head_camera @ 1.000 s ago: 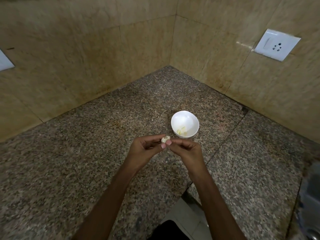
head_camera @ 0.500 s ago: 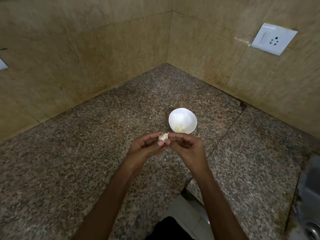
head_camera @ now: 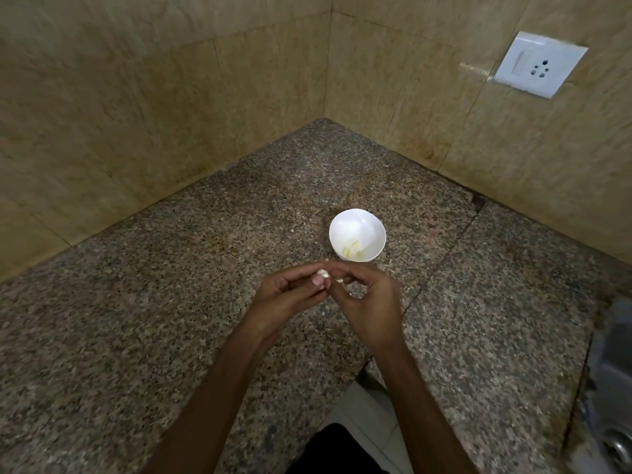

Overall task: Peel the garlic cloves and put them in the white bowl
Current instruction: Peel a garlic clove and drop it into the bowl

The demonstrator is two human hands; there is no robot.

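A small, pale garlic clove [head_camera: 323, 273] sits pinched between the left hand [head_camera: 285, 299] and right hand [head_camera: 367, 302]; the white bowl [head_camera: 357, 222] beyond holds several peeled cloves [head_camera: 352, 251].

The right hand [head_camera: 367, 302] curls its fingers tighter than a second ago, so the knuckles rise and the fingertips bend in over the garlic clove [head_camera: 323, 273]. The clove sits deeper between the two hands' fingertips, with less of it showing. The left hand [head_camera: 287, 299] brings its thumb up beside the clove. The view shifts too, and more of the sink [head_camera: 612, 388] shows at the counter's right edge.
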